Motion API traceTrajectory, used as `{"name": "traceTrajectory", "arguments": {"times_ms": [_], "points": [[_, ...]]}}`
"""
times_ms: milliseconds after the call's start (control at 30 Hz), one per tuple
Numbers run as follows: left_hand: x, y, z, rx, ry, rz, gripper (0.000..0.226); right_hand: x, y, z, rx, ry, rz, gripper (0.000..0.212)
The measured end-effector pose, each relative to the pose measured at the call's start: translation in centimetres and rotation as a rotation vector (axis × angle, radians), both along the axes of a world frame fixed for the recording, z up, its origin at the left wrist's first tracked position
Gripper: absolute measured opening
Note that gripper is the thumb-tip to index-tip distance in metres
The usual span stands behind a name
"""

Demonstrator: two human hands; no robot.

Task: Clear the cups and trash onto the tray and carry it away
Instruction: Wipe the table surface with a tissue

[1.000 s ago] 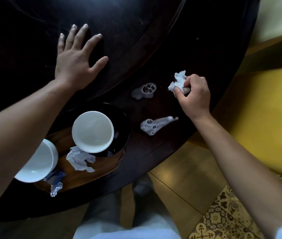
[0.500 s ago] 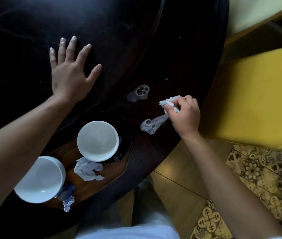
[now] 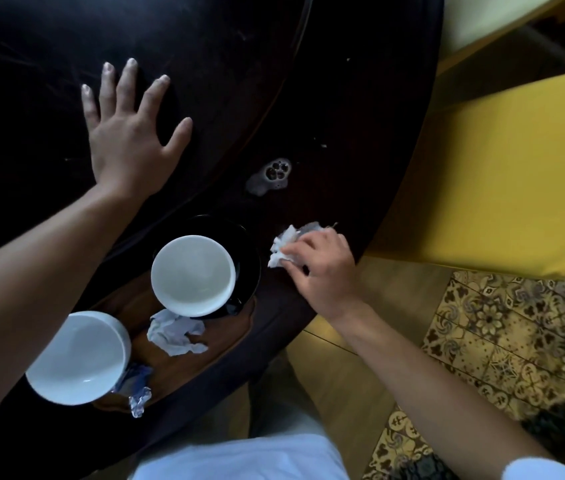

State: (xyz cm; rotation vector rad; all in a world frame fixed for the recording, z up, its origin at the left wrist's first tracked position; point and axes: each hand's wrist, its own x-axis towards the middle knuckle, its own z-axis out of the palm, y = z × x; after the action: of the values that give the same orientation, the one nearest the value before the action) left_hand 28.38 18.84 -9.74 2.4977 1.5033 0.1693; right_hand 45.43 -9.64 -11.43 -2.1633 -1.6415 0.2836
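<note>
A brown wooden tray (image 3: 156, 299) lies at the near edge of the dark round table (image 3: 274, 57). On it stand two white cups (image 3: 193, 274) (image 3: 78, 356), the right one on a black saucer (image 3: 248, 258). A crumpled white napkin (image 3: 175, 332) and a blue-silver wrapper (image 3: 137, 393) also lie on the tray. My right hand (image 3: 322, 271) presses a white tissue (image 3: 283, 247) flat on the table over a foamy spill, just right of the saucer. My left hand (image 3: 128, 133) rests flat with fingers spread on the table, beyond the tray.
A second foamy puddle (image 3: 269, 178) sits on the table beyond my right hand. A yellow chair cushion (image 3: 502, 174) is close to the table's right edge. Wooden floor and a patterned rug (image 3: 502, 341) lie below.
My right hand has brought the tissue down and toward me, from above the table onto the nearer spill, which is now covered. My left hand has stayed flat on the table.
</note>
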Motion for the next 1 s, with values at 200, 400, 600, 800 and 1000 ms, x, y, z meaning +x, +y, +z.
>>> {"name": "traceTrajectory", "arguments": {"times_ms": [200, 400, 600, 800, 1000], "points": [[0.2, 0.1, -0.1, 0.007, -0.001, 0.005, 0.068, 2.4, 0.9, -1.2, 0.052, -0.109, 0.040, 0.015], [0.3, 0.2, 0.0, 0.014, -0.007, 0.006, 0.068, 8.2, 5.3, -1.1, -0.012, -0.187, -0.169, 0.022], [0.4, 0.2, -0.2, 0.025, -0.016, 0.002, 0.066, 11.7, 8.9, 0.7, 0.016, -0.103, -0.200, 0.021], [0.3, 0.1, -0.2, 0.038, -0.019, 0.006, 0.065, 12.6, 9.8, -0.1, -0.080, -0.017, -0.354, 0.029], [0.5, 0.3, -0.3, 0.026, -0.006, 0.011, 0.066, 6.6, 3.5, -0.1, -0.068, 0.029, -0.287, 0.020]]}}
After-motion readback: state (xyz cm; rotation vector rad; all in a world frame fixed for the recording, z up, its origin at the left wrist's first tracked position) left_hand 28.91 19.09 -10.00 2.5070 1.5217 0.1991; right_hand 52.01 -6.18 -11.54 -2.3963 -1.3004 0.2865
